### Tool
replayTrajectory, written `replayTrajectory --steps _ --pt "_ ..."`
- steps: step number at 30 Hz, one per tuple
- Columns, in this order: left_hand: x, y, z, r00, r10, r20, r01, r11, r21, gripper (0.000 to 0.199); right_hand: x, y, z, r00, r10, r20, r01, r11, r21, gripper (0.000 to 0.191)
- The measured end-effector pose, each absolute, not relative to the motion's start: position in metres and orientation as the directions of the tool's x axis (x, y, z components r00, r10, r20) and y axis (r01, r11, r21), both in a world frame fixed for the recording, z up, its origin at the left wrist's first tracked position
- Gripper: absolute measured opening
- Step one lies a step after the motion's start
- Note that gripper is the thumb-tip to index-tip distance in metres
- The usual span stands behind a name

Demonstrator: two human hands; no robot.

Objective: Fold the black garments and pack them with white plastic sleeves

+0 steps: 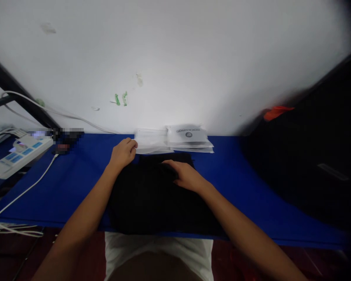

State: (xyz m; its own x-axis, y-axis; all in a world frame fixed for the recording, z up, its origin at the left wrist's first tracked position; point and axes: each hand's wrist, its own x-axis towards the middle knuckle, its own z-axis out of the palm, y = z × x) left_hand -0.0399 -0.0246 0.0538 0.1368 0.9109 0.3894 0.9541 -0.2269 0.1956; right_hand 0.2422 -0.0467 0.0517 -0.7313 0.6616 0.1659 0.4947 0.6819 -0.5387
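A piece of black cloth [160,203], probably folded, lies on the blue table in front of me. Its dark folds are hard to tell apart. My right hand [187,175] is closed on a raised fold at its upper right part, thumb below and fingers above. My left hand [124,152] is at the cloth's upper left corner, fingers curled in beside the left edge of a white plastic packet [152,141]. Whatever lies under those fingers is hidden. Right of that packet sits a small stack of frosted packets [190,136] with dark printing on top.
The blue tabletop [78,171] runs along a white wall [175,58]. A white power strip [23,152] with cables is at the left, near a small dark device [62,148]. A large black object [310,156] fills the right side, an orange piece [277,112] at its edge.
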Motion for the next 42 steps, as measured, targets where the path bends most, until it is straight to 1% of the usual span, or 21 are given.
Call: replayTrajectory --steps 2,4,6,8,10,11,12,14,16,19,21,23,25,28,30,32,33,35,38,42 --pt "-0.045 -0.027 0.059 0.069 0.881 0.468 0.96 -0.186 0.209 0.021 0.243 -0.046 0.051 -0.732 0.657 0.178 0.487 0.688 -0.537 0.068" --pt "-0.05 -0.028 0.063 0.009 0.855 0.518 0.96 -0.152 0.233 0.022 0.245 -0.045 0.049 -0.741 0.637 0.21 0.472 0.718 -0.511 0.067" --pt "-0.051 -0.029 0.066 0.007 0.842 0.539 0.961 -0.155 0.23 0.033 0.247 -0.045 0.048 -0.776 0.558 0.293 0.407 0.799 -0.443 0.065" --pt "-0.045 -0.033 0.069 0.06 0.835 0.547 0.959 -0.2 0.201 0.045 0.249 -0.046 0.048 -0.806 0.421 0.417 0.292 0.895 -0.339 0.06" --pt "-0.032 -0.04 0.072 0.151 0.819 0.554 0.94 -0.292 0.176 0.051 0.25 -0.05 0.05 -0.789 0.295 0.539 0.197 0.952 -0.232 0.055" --pt "-0.023 -0.044 0.073 0.207 0.805 0.556 0.919 -0.355 0.172 0.052 0.251 -0.052 0.051 -0.768 0.262 0.585 0.184 0.964 -0.192 0.053" --pt "-0.014 -0.05 0.074 0.269 0.787 0.555 0.887 -0.427 0.176 0.051 0.251 -0.054 0.051 -0.744 0.256 0.617 0.197 0.967 -0.163 0.052" --pt "0.003 -0.061 0.074 0.404 0.742 0.535 0.79 -0.578 0.204 0.054 0.251 -0.056 0.051 -0.708 0.308 0.635 0.28 0.949 -0.148 0.05" --pt "0.017 -0.07 0.071 0.494 0.707 0.507 0.704 -0.667 0.244 0.061 0.251 -0.053 0.048 -0.686 0.416 0.597 0.392 0.902 -0.179 0.05" --pt "0.027 -0.074 0.063 0.536 0.705 0.464 0.67 -0.69 0.274 0.067 0.25 -0.042 0.039 -0.672 0.571 0.472 0.532 0.815 -0.228 0.06" --pt "0.029 -0.073 0.058 0.571 0.709 0.414 0.674 -0.693 0.258 0.065 0.249 -0.033 0.032 -0.666 0.647 0.372 0.598 0.761 -0.252 0.067" --pt "0.031 -0.07 0.054 0.589 0.722 0.362 0.69 -0.683 0.24 0.058 0.248 -0.027 0.028 -0.662 0.691 0.29 0.633 0.722 -0.278 0.072" --pt "0.031 -0.067 0.052 0.561 0.75 0.351 0.721 -0.651 0.237 0.048 0.248 -0.025 0.027 -0.661 0.707 0.252 0.637 0.706 -0.308 0.076" --pt "0.029 -0.061 0.049 0.456 0.787 0.416 0.78 -0.578 0.24 0.035 0.249 -0.025 0.028 -0.66 0.712 0.241 0.631 0.699 -0.337 0.079" --pt "0.024 -0.055 0.046 0.369 0.803 0.468 0.828 -0.513 0.228 0.033 0.249 -0.027 0.031 -0.66 0.717 0.224 0.631 0.691 -0.352 0.08" --pt "0.018 -0.048 0.041 0.294 0.829 0.476 0.877 -0.432 0.209 0.037 0.25 -0.028 0.033 -0.661 0.722 0.206 0.634 0.684 -0.362 0.081" --pt "0.014 -0.044 0.038 0.267 0.85 0.454 0.898 -0.39 0.202 0.04 0.249 -0.029 0.034 -0.659 0.725 0.2 0.636 0.68 -0.366 0.081" --pt "0.006 -0.037 0.032 0.231 0.902 0.364 0.926 -0.319 0.203 0.043 0.249 -0.03 0.036 -0.656 0.73 0.191 0.639 0.672 -0.373 0.08" --pt "-0.003 -0.029 0.024 0.215 0.945 0.248 0.937 -0.271 0.221 0.038 0.249 -0.031 0.038 -0.656 0.734 0.176 0.641 0.665 -0.383 0.078" --pt "-0.004 -0.028 0.025 0.211 0.945 0.249 0.937 -0.268 0.223 0.036 0.251 -0.031 0.037 -0.66 0.726 0.193 0.631 0.675 -0.383 0.082"
